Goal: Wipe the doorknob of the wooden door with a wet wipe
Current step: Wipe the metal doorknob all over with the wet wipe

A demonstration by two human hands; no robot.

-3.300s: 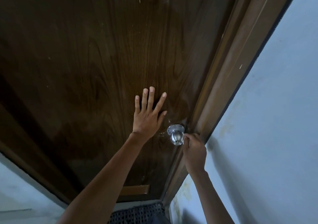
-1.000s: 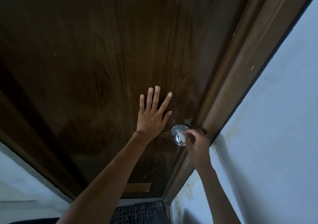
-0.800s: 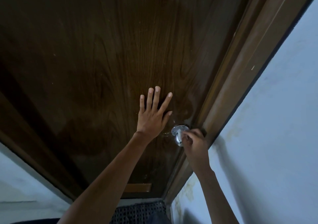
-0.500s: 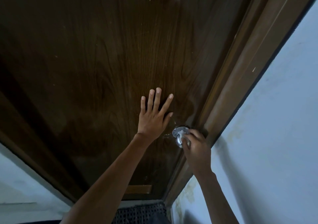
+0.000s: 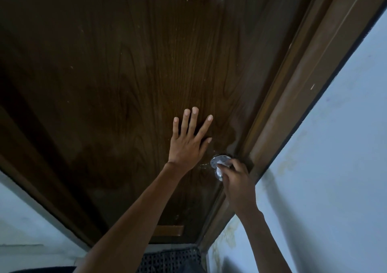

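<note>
Doorknob (image 5: 217,161) sits at the door's (image 5: 125,73) right edge, at 4 o'clock from the left hand (image 5: 185,147), which lies flat and spread on the wood. The right hand (image 5: 237,183), at the knob's 5 o'clock, curls round it, pressing a wipe (image 5: 222,164) on. Wiping looks underway; next, rub round the far side.

The door (image 5: 146,73) is dark wood with bold grain and a dull sheen. At its 4 o'clock edge the doorknob (image 5: 218,171) is polished metal, and the wipe (image 5: 222,164) on it is white and soft. At 3 o'clock the door frame (image 5: 303,84) is paler, smooth wood and the wall (image 5: 335,168) matt, stained paint. At 6 o'clock the mat (image 5: 171,260) is coarsely woven.
</note>
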